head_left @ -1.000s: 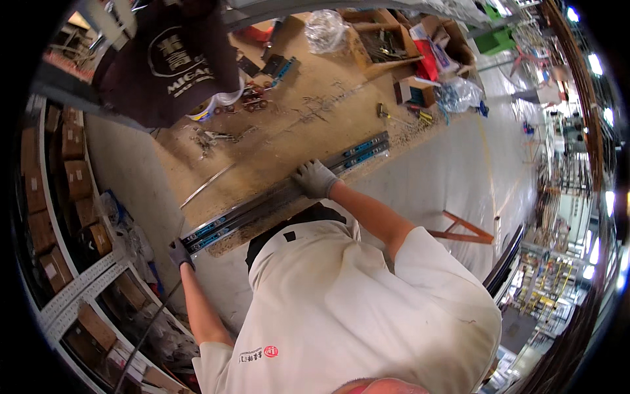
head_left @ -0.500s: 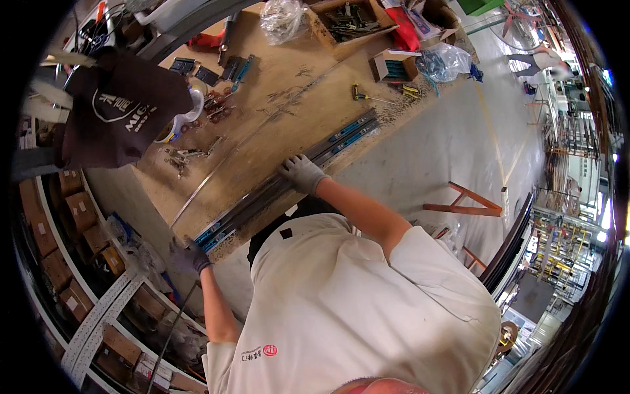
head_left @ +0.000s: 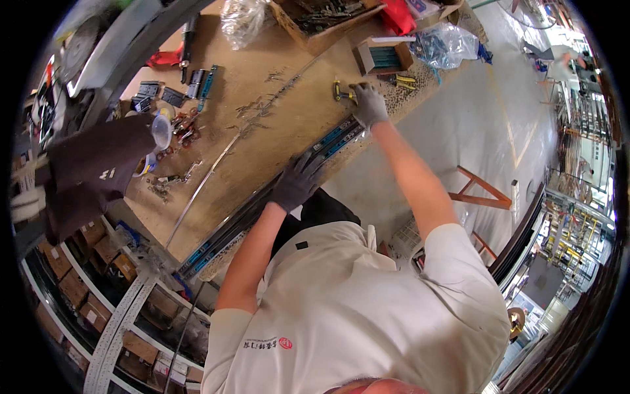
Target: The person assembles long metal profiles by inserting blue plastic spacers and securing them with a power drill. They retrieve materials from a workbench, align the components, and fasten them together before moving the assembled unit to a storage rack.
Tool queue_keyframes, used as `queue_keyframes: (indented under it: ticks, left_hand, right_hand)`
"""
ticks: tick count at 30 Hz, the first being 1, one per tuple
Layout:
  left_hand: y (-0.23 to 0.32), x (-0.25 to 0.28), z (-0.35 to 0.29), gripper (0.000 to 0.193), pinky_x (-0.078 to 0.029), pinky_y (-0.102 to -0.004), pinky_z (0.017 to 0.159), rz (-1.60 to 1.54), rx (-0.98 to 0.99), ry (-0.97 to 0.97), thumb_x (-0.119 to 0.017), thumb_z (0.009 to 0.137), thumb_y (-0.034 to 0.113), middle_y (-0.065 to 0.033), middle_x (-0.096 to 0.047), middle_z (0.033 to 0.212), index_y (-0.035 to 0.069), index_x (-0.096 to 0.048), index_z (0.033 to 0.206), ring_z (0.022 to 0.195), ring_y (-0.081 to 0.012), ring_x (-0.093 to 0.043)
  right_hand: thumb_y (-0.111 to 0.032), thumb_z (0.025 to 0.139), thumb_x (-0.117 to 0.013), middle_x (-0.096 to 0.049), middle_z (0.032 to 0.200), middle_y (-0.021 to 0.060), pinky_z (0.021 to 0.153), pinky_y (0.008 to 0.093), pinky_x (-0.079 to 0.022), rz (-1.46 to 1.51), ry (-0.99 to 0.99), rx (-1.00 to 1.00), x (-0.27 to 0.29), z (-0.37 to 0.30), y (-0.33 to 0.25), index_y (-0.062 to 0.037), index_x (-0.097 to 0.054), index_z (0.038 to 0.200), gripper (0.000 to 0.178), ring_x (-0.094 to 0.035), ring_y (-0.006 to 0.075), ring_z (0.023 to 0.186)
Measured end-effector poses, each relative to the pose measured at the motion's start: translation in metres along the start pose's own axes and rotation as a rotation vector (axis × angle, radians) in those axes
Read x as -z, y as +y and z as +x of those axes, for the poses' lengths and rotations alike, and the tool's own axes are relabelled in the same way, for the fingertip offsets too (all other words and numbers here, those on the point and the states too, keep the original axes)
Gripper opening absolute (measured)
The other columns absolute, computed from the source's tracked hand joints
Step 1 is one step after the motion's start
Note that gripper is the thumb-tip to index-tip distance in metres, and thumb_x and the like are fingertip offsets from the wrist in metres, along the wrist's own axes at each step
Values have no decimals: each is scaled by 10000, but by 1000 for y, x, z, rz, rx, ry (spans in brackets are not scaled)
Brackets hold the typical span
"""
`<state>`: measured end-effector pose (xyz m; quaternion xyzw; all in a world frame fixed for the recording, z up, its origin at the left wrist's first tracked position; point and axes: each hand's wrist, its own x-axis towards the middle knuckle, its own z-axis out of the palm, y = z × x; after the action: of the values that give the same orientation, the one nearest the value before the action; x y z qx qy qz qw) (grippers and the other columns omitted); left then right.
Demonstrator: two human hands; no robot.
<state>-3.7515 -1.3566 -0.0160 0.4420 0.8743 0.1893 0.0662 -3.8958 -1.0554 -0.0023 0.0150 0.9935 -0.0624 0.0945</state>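
Two long dark metal profiles point(head_left: 226, 223) with blue-marked ends lie side by side along the table's near edge. My left hand point(head_left: 297, 184), in a dark grey glove, rests on them about midway with its fingers stretched out. Beyond their far right end, my right hand point(head_left: 371, 106), in a lighter grey glove, is at a screwdriver point(head_left: 340, 92) with a yellow and black handle. Its fingers curl at the inner end of the handle, and the hand covers the shaft. Yellow-handled pliers point(head_left: 405, 82) lie just beyond this hand.
An open carton point(head_left: 384, 58) of teal strips and a clear plastic bag point(head_left: 447, 46) stand at the far right. A box of metal parts point(head_left: 321, 26) is behind. Loose hardware point(head_left: 187, 128) and a dark cloth point(head_left: 98, 167) are at left. A thin strip point(head_left: 207, 177) crosses the table.
My right hand has left the profiles and moved up and right to the screwdriver. My left hand has come from the profiles' left end to their middle. The view has shifted a little.
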Motion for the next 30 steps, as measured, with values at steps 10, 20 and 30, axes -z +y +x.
queue_keyframes:
  ticks: [10,20,30]
  left_hand:
    - [-31,-58,62,686,-332,-630,1186,-130,-19,-56,-677,887,219,-151,-363,1630,170,-475,1541,1466,-426,-357]
    - [-31,-58,62,672,-346,-597,1185,-103,-18,-65,-685,897,261,-155,-398,1605,163,-490,1532,1455,-429,-369]
    - [-19,-39,56,796,-328,-579,1184,-171,194,60,-731,848,386,-187,-424,1584,116,-458,1545,1411,-436,-421]
  right_hand:
    - [-299,950,-653,-664,1173,160,837,484,-574,-62,-144,227,-27,57,24,-126,-647,1274,367,-698,351,1034]
    - [-182,1015,-596,-673,1154,179,829,430,-574,719,77,-32,39,-34,47,-18,-651,1154,223,-694,353,1000]
    - [-237,1058,-502,-615,931,120,812,480,-577,2149,-234,-715,22,-27,22,-92,-525,1063,147,-652,306,831]
